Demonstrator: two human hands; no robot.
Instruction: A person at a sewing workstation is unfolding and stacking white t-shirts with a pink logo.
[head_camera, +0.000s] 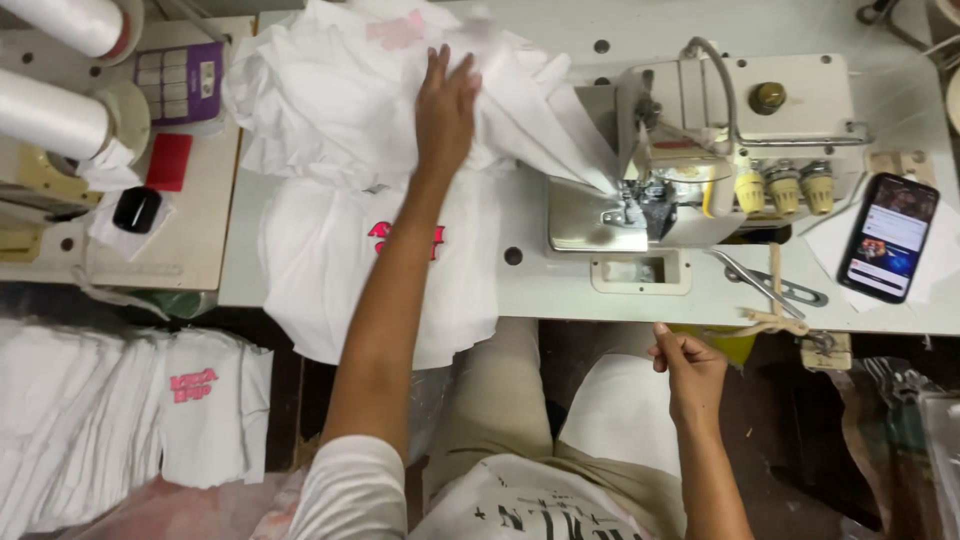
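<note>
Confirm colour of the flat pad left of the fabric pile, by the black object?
Red pad, plain and unpatterned, on the side table; head view shows it.

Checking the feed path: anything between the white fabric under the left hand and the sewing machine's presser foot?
Nothing visible. The left hand lies on the white fabric, whose edge already reaches the presser foot. The right hand is off the table.

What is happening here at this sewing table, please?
A person sits at a white worktable with a cream overlock sewing machine. The left hand lies flat on a heap of white cotton fabric pieces, part of which reaches to the machine's needle area. The right hand is lower, near the table edge, fingers pinched together; what it holds is too small to tell. Metal scissors and a black smartphone lie at the right.
</note>
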